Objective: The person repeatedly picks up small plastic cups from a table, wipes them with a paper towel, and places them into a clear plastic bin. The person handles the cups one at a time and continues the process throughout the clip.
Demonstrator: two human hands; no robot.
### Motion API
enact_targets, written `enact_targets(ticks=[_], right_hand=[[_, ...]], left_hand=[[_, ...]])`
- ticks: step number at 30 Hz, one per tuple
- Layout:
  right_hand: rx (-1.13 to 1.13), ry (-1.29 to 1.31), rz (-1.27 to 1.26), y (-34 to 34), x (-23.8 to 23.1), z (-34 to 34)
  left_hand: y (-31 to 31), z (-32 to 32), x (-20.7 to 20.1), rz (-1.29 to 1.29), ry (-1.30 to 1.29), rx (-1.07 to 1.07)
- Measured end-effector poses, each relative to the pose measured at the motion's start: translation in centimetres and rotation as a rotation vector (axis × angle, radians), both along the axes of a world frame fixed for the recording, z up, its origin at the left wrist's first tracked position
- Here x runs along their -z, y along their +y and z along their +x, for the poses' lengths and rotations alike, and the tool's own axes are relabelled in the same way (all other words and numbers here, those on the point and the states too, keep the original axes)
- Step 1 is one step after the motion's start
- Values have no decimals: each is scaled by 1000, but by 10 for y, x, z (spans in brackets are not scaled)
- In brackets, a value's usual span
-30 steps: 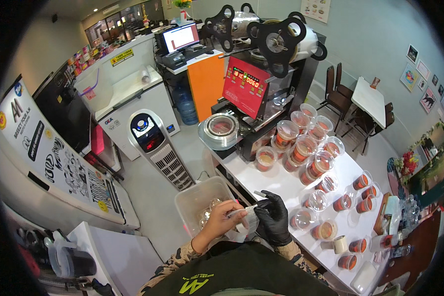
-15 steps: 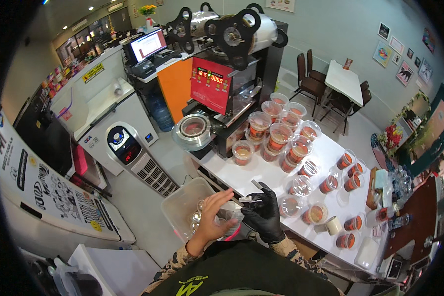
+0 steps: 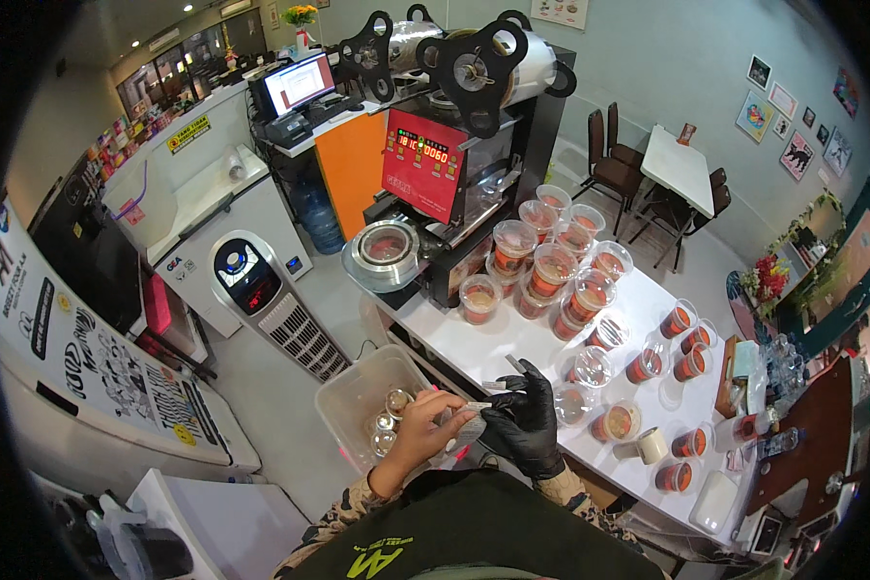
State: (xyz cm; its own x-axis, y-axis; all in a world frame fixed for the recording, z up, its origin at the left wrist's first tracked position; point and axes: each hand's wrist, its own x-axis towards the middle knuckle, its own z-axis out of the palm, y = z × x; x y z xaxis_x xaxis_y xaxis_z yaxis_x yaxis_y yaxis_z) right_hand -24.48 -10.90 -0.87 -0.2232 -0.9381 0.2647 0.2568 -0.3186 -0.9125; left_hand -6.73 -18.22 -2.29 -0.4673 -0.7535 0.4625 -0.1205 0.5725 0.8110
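Note:
My bare left hand [image 3: 423, 427] is in front of me with thumb and fingers pinched on a small pale strip [image 3: 473, 407], perhaps a label. Right beside it, my right hand [image 3: 524, 423] wears a black glove. Its fingers are bent, and more small pale strips [image 3: 494, 385] stick out at the fingertips. Whether these are gripped or stuck to the glove is hard to make out. Beneath my left hand stands a clear plastic tub [image 3: 343, 396] with several shiny round pieces [image 3: 384, 443] inside.
On the white table [image 3: 440, 338] to the right stand several filled cups [image 3: 556, 269], some stacked, with orange-red labels. A pale tape roll [image 3: 652, 444] lies among them. A cup-sealing machine [image 3: 425, 164] with a red panel rises ahead. An air cooler [image 3: 271, 300] and a chest freezer [image 3: 222, 227] are left.
My left hand has closed from spread fingers to a pinch on a strip beside my right hand. My right hand stays nearly in place. The view has shifted slightly.

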Motion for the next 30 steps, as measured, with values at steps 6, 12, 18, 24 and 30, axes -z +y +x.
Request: enact_targets(ticks=[6, 12, 18, 24, 30], right_hand=[[114, -39, -67, -2, -1, -8], [65, -18, -2, -1, -1, -12], [63, 71, 2, -2, 6, -18], [250, 103, 25, 10, 5, -35], [372, -1, -20, 33, 19, -48]], left_hand=[[-1, -9, -1, 179, 24, 73], [-5, -19, 0, 176, 20, 30], [-7, -20, 3, 195, -25, 43], [-45, -50, 60, 296, 92, -99], [-130, -102, 152, 214, -385, -333]])
